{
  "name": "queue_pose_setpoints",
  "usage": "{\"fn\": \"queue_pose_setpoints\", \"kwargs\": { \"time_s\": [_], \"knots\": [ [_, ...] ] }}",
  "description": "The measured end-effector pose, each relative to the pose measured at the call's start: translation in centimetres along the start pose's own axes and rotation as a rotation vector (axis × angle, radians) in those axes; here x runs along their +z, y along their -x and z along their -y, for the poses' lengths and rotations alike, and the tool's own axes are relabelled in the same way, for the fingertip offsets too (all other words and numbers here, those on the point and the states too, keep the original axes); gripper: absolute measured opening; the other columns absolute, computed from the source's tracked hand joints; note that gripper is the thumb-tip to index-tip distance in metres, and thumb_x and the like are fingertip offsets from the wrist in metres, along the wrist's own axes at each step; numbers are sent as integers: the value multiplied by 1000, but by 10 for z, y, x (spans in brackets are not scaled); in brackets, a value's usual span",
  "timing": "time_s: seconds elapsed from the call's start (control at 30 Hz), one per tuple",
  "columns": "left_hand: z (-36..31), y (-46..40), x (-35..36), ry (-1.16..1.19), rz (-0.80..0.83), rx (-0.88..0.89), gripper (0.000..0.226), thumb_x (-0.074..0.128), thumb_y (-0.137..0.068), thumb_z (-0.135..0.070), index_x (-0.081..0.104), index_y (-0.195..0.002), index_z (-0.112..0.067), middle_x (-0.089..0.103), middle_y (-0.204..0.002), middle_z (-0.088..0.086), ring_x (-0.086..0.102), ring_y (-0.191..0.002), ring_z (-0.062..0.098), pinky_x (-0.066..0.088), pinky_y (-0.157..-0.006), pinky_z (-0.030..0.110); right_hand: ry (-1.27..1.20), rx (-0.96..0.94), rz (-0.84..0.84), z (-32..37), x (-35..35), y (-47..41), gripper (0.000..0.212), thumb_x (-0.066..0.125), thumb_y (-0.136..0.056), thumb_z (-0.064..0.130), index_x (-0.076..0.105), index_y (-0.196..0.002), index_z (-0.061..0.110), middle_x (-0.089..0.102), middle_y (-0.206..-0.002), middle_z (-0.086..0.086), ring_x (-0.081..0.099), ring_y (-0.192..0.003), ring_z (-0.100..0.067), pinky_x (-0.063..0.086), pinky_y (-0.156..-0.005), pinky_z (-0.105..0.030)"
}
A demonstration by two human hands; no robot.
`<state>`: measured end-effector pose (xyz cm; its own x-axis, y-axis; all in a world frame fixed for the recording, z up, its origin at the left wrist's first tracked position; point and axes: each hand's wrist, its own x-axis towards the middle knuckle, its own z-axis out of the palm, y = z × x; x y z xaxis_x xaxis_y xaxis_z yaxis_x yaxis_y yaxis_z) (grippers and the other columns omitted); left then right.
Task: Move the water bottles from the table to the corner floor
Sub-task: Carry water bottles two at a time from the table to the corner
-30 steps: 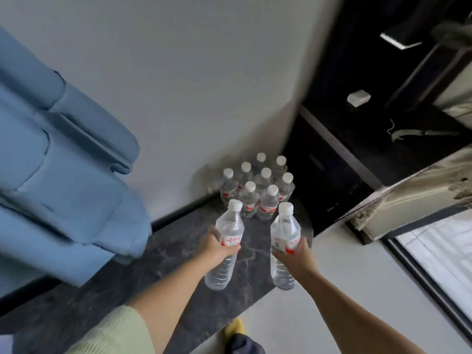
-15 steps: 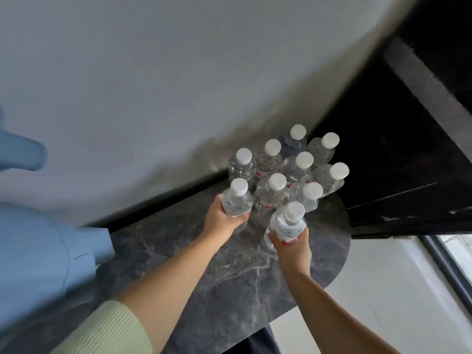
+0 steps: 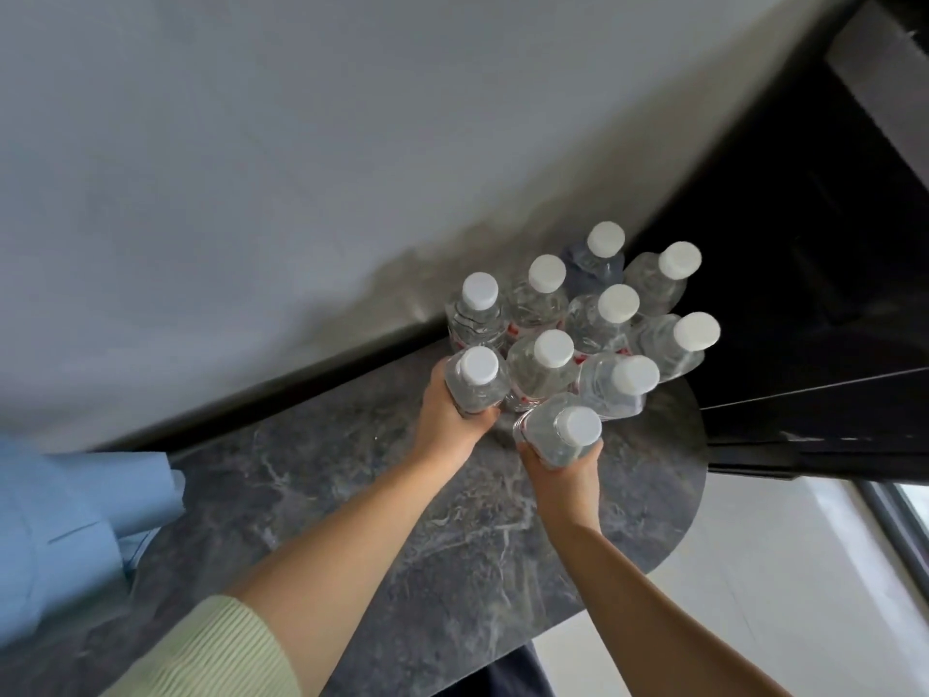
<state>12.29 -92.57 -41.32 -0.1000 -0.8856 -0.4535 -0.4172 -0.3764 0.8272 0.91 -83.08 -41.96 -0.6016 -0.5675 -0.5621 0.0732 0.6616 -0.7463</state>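
Several clear water bottles with white caps [image 3: 593,319] stand packed together in the corner, on a dark marbled floor slab [image 3: 452,535] against the grey wall. My left hand [image 3: 450,420] grips one bottle [image 3: 475,379] at the left front of the cluster. My right hand [image 3: 563,475] grips another bottle [image 3: 560,430] at the front, tilted slightly right. Both held bottles are low and touch the group; whether their bases rest on the slab is hidden.
A black cabinet [image 3: 804,294] closes off the right side of the corner. A blue upholstered seat [image 3: 65,535] sits at the left. Pale floor [image 3: 754,621] lies to the lower right of the slab's rounded edge.
Over the last second both hands have carried their bottles forward and down to the front of the cluster. My view has tipped to look almost straight down on the caps.
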Motion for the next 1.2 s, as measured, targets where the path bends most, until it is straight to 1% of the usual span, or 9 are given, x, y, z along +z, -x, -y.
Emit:
{"fn": "queue_pose_setpoints", "kwargs": {
  "time_s": [0.07,0.13,0.2,0.3,0.4,0.6,0.83,1.03,1.2],
  "knots": [
    [0,2,-5,-42,32,-39,68,81,-69,-6,42,-124,-19,57,-117,-5,56,-113,11,44,-94,15,29,-6,22,2,-3,0,81,82,-74,18,33,-138,13,50,-129,-4,51,-114,-19,43,-95,-34],
    [-12,9,-14,-93,69,-60,98,82,-69,-12,25,-148,-16,46,-142,4,44,-132,20,36,-110,31,66,-30,49,10,-9,6,85,84,-72,25,32,-138,16,48,-134,-6,50,-121,-23,44,-103,-44],
    [-34,22,-27,-120,96,-81,108,82,-74,-15,10,-155,-16,31,-154,6,32,-141,21,28,-109,27,112,-65,83,24,-19,17,88,84,-72,28,31,-141,17,43,-139,-6,46,-126,-24,41,-107,-47],
    [-70,40,-50,-180,134,-61,106,78,-80,-22,4,-155,-21,18,-159,7,22,-146,22,25,-111,30,184,-106,115,53,-37,39,89,80,-77,29,27,-146,15,36,-146,-8,40,-131,-24,37,-108,-40],
    [-106,54,-70,-249,119,16,99,74,-84,-24,5,-155,-21,15,-160,7,19,-147,22,23,-113,32,241,-187,139,87,-51,59,89,78,-79,29,24,-148,15,32,-148,-10,37,-133,-27,36,-108,-41],
    [-180,89,-106,-383,54,177,89,71,-85,-27,14,-154,-20,25,-154,13,30,-141,26,29,-108,31,437,-373,174,171,-74,91,75,66,-87,41,28,-147,16,30,-149,-11,35,-134,-29,35,-108,-43],
    [-266,126,-147,-539,36,373,79,66,-88,-34,22,-151,-17,30,-152,11,34,-139,25,33,-108,31,608,-616,140,276,-99,124,55,55,-94,40,43,-138,8,40,-143,-15,40,-131,-31,33,-110,-37],
    [-324,163,-182,-639,-65,532,79,66,-89,-37,24,-151,-14,31,-154,10,32,-141,26,31,-112,34,769,-826,92,337,-119,164,51,46,-97,46,44,-137,13,36,-146,-10,41,-130,-29,39,-105,-43],
    [-351,194,-207,-652,-165,569,73,63,-89,-39,29,-149,-15,32,-152,10,33,-140,26,33,-111,37,864,-943,53,367,-123,192,52,43,-98,47,42,-139,15,33,-149,-10,35,-135,-29,32,-110,-46]
  ]
}}
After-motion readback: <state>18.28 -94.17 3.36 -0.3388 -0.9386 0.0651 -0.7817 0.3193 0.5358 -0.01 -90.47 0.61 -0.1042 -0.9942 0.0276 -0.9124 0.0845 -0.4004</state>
